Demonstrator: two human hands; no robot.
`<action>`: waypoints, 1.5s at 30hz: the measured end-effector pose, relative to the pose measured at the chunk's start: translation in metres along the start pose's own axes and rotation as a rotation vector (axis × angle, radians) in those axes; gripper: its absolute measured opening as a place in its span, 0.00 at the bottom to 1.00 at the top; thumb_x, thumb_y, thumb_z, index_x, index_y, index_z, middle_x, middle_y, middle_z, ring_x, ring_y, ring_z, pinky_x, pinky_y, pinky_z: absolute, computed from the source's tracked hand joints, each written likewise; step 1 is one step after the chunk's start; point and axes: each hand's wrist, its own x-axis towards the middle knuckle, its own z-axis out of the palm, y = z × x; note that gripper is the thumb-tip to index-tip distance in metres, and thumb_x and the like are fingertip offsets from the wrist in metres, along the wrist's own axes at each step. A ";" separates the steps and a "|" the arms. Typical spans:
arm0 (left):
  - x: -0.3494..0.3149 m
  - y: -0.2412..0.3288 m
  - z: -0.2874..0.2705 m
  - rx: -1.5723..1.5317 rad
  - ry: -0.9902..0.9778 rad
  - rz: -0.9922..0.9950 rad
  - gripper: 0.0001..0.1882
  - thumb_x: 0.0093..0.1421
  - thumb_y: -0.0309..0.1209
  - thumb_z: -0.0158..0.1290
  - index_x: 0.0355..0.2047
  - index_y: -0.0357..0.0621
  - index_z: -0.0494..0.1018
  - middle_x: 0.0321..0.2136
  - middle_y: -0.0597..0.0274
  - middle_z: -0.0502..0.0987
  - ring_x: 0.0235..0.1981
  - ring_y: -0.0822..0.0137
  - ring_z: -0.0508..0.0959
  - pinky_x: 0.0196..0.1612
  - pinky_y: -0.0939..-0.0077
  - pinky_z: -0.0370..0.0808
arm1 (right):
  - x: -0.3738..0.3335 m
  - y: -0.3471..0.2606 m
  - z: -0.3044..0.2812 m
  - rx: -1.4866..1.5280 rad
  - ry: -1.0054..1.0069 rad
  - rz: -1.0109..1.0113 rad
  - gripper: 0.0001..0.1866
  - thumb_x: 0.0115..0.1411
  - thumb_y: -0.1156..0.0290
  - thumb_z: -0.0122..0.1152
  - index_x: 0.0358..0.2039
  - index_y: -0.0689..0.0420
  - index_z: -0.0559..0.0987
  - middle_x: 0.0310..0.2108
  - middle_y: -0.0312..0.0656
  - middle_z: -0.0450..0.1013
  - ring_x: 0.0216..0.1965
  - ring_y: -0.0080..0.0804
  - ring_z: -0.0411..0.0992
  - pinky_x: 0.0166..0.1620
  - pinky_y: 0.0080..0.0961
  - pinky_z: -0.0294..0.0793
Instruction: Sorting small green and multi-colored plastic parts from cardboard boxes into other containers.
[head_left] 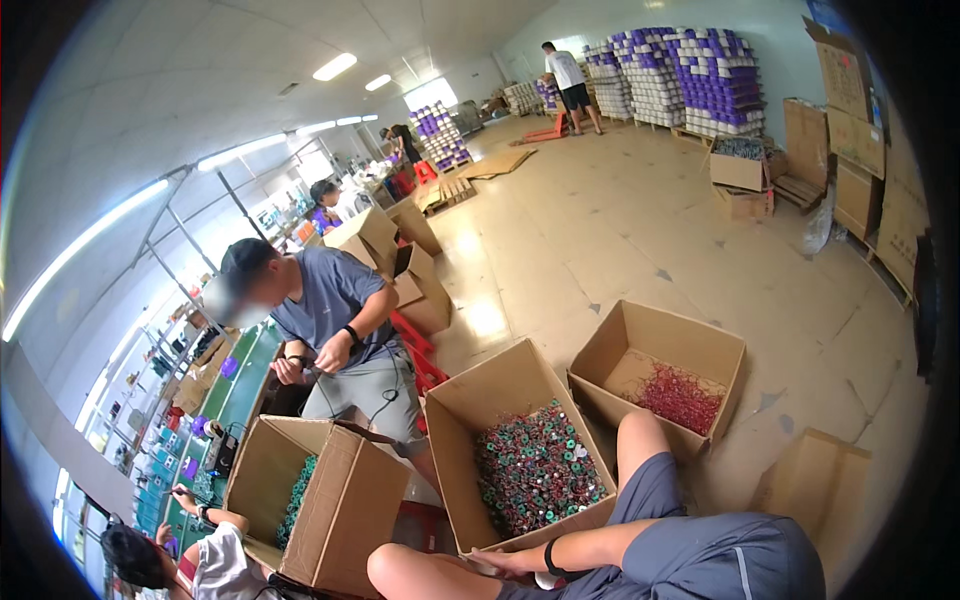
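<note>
At the lower edge, my right hand (497, 562), with a black band on the wrist, sits between my knees beside the near rim of a large open cardboard box (478, 395). Its fingers look pressed together; what they hold, if anything, cannot be made out. A small white patch shows just below that wrist. My left hand does not appear. Inside the box lies a heap of small green ring-shaped parts with dark red wires (540, 465). A second open carton (655, 335), by my right knee, holds a pile of thin red wires (680, 398).
A tall carton (360, 500) with green rings stands left. Beyond it sits a co-worker in a grey-blue shirt (335, 300), handling a small part at a green bench (235, 385). Another person (215, 560) works at lower left. Flattened cardboard (815, 475) lies right; purple-and-white stacks (715, 80) stand far back.
</note>
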 end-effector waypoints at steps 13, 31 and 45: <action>-0.009 0.041 0.010 -0.136 0.068 -0.179 0.20 0.62 0.44 0.59 0.41 0.38 0.80 0.28 0.59 0.79 0.28 0.66 0.74 0.35 0.70 0.73 | 0.089 0.013 -0.034 0.255 -0.008 0.047 0.31 0.63 0.30 0.47 0.41 0.47 0.78 0.24 0.37 0.72 0.20 0.23 0.63 0.26 0.17 0.67; -0.114 0.340 0.267 -0.116 -0.920 1.036 0.11 0.56 0.16 0.54 0.38 0.42 0.74 0.25 0.68 0.72 0.26 0.77 0.72 0.30 0.81 0.72 | -0.364 0.062 -0.018 -0.726 1.042 -0.050 0.06 0.57 0.71 0.65 0.35 0.55 0.82 0.28 0.39 0.81 0.31 0.33 0.79 0.37 0.32 0.77; -0.234 0.333 0.367 0.461 -1.698 1.480 0.17 0.48 0.26 0.62 0.40 0.39 0.76 0.30 0.55 0.83 0.34 0.57 0.84 0.40 0.65 0.80 | -0.375 0.096 0.014 -0.569 0.857 0.140 0.10 0.55 0.66 0.70 0.32 0.59 0.83 0.21 0.37 0.79 0.22 0.25 0.78 0.27 0.25 0.75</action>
